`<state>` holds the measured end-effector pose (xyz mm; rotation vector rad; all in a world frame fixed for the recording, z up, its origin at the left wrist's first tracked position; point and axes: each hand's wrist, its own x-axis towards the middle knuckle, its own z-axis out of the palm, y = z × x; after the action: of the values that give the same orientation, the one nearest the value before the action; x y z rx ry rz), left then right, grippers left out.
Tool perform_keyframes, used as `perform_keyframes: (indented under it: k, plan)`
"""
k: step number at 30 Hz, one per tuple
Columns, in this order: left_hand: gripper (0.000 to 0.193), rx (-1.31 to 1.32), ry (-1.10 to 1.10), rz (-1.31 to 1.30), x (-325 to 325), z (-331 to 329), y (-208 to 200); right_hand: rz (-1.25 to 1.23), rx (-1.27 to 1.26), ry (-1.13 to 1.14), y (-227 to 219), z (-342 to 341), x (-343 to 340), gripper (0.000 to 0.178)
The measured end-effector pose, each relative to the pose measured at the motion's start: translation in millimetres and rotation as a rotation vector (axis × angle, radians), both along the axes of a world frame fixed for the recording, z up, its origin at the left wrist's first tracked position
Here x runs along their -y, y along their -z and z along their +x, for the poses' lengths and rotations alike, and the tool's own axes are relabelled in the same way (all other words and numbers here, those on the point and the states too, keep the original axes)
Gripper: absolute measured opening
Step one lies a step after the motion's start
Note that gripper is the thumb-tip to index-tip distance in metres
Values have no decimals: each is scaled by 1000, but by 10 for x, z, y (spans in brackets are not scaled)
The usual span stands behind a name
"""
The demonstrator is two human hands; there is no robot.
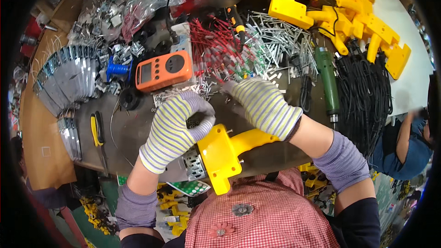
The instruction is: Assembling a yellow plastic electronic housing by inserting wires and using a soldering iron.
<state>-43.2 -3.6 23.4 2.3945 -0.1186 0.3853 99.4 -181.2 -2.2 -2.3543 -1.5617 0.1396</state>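
As far as can be seen, with guard (195, 166) already on yellow shell (220, 156) at table (133, 128) edge, perhaps screws (241, 161) to tighten; with curled left hand (170, 128) beside, right hand (264, 103) above parts (206, 89), cannot tell grips

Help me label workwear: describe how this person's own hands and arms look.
The left hand and right hand wear pale knit gloves with purple-grey and yellowish stripes. Purple-grey fabric arm covers sit farther up, beyond a bare stretch on each side; dark sleeves show above them.
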Motion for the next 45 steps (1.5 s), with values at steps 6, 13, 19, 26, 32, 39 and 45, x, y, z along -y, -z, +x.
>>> perform_keyframes:
  k: [6, 13, 19, 26, 32, 39, 45]
  plan:
    - [14, 9, 27, -20, 117, -144, 82, -20, -19, -2, 54, -8, -114, 28]
    - [15, 50, 163, 244, 56, -71, 5, 63, -230, -3, 22, 16, -62, 30]
    - [19, -35, 181, 223, 17, -66, -24, 336, -506, 100, -438, -37, 539, 27]
    - [22, -20, 201, 486, -52, 414, 171, 483, -426, 34, -361, -307, 1046, 28]
    - [14, -56, 277, 890, 89, 634, 251, 382, 138, -274, -208, -339, 991, 22]
    - [14, -54, 303, 534, 12, 710, 314, 452, 275, -125, -207, -316, 1253, 19]
    - [17, -78, 280, 543, -15, 687, 298, 393, 439, 689, -134, 139, 1695, 43]
